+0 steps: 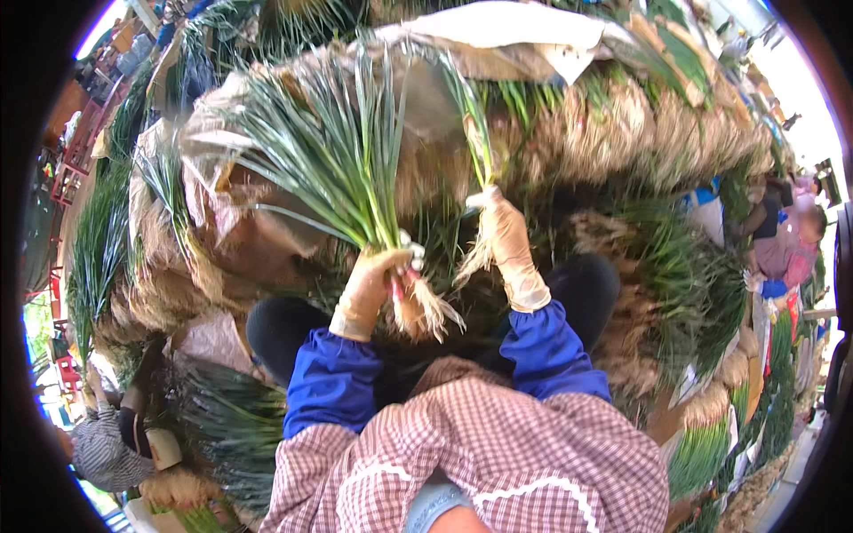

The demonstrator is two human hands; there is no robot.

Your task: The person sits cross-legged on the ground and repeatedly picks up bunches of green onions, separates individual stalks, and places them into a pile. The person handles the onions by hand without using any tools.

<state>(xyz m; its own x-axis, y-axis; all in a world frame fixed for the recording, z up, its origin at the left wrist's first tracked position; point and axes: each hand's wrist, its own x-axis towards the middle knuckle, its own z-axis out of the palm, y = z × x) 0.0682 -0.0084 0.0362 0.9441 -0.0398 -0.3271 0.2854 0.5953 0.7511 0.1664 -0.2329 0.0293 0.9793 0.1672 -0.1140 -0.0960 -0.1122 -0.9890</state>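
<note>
My left hand [370, 286], in a pale glove, is closed around a bunch of green onions [346, 160] just above the roots. Their long leaves fan up and to the left, and white and reddish bulbs with stringy roots hang at the right of the fist. To the right, my right hand [503, 236], gloved too, grips a thin green onion plant [480, 143]; its leaves point up and its pale roots hang below the fingers. The two hands are apart, above my dark-clad knees.
Rows of bundled green onions, roots outward, lie ahead [606, 130]. White sheeting [506, 26] covers part of them. More leafy piles lie at the right [693, 280] and lower left [226, 406]. A person [110, 446] is at the lower left, another person [793, 250] at the right.
</note>
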